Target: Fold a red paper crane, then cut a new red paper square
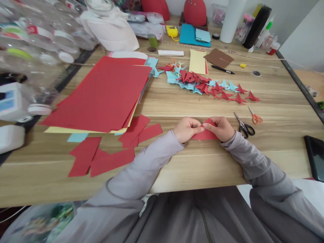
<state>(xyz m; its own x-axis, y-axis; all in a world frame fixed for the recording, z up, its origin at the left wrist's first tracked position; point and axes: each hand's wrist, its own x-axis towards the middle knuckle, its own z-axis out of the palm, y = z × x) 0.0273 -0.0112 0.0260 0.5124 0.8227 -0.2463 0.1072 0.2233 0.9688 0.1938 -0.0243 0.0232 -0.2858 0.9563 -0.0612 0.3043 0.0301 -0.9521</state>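
On the pale wood-grained desk (pixel 199 168), toward its front edge, a small red paper piece (pixel 205 135) is pinched in 2 closed grips, by the left hand (pixel 186 130) and right hand (pixel 222 129); any crease would best be pressed evenly, with edges kept aligned.

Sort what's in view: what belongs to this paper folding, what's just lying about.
Likely part of the job:
pinched red paper
cut red pieces
red sheets
paper cranes
black-handled scissors
orange-handled scissors

Apparently lying about:
yellow tape measure
plastic bottles
white cylinder
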